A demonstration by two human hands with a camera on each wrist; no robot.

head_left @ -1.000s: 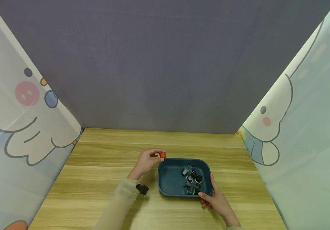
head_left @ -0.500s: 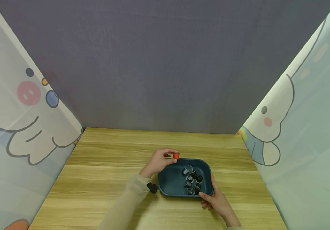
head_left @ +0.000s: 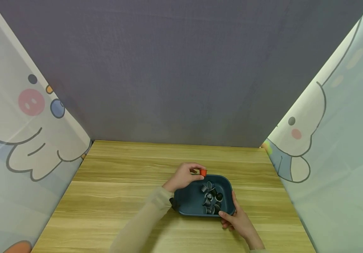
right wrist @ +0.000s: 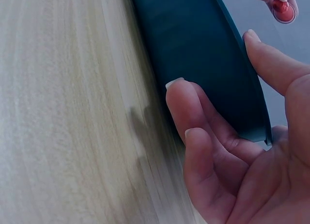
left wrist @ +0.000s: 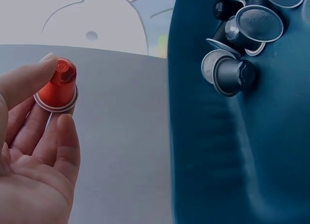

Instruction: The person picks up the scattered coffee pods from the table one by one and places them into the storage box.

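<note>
Between thumb and fingers my left hand (head_left: pixel 182 176) pinches a red coffee capsule (head_left: pixel 203 173), held over the far rim of a dark teal tray (head_left: pixel 187 203). In the left wrist view the red capsule (left wrist: pixel 58 91) has its narrow end against the thumb and its wide rim toward the fingers. My right hand (head_left: pixel 240 222) grips the tray's near right corner, thumb over the rim and other fingers along the outer wall (right wrist: pixel 203 54). Several dark and silver coffee capsules (head_left: pixel 207 202) lie jumbled in the tray's right half.
The tray stands on a wood-grain table (head_left: pixel 115 196). A grey panel (head_left: pixel 175 77) rises behind the table, and cartoon-printed sheets (head_left: pixel 32 140) line both sides. A small black device (head_left: pixel 174 203) sits at the left wrist, by the tray's left rim.
My left hand has moved right with the red capsule, from beside the tray's far left corner to above the middle of its far rim. The right hand and tray stay in place.
</note>
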